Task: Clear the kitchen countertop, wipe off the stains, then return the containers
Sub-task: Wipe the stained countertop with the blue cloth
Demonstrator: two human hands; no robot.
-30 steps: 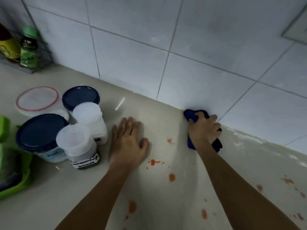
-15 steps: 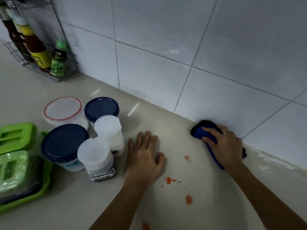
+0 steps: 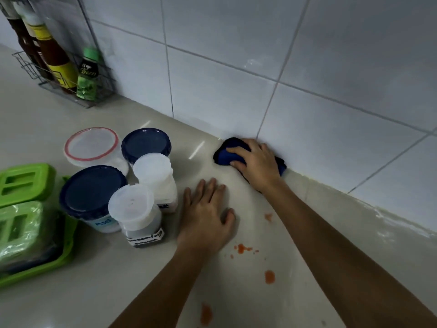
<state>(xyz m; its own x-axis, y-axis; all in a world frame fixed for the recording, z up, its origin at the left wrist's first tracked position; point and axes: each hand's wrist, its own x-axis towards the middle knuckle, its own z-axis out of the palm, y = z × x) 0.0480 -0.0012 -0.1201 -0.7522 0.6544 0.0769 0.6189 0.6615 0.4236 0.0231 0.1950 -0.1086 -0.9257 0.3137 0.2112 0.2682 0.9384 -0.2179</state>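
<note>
My right hand [image 3: 257,163] presses a dark blue cloth [image 3: 225,155] onto the beige countertop [image 3: 71,292], right where it meets the tiled wall. My left hand [image 3: 204,217] lies flat on the counter with fingers spread, holding nothing. Orange-red stains [image 3: 243,248] dot the counter near my left hand, with more drops [image 3: 269,276] closer to me. Several containers stand grouped at the left: two blue-lidded jars [image 3: 91,191] [image 3: 146,144], a tub with a red-rimmed clear lid [image 3: 91,143] and two white shaker bottles [image 3: 133,210] [image 3: 155,172], one just left of my left hand.
A green lidded box [image 3: 26,221] sits at the left edge. At the back left, a wire rack [image 3: 78,100] against the wall holds sauce bottles and a small green bottle [image 3: 87,76]. White tiles form the wall behind.
My right hand has slid the cloth leftward along the base of the wall. The left hand has stayed flat in the same spot. The view has shifted, showing more of the rack.
</note>
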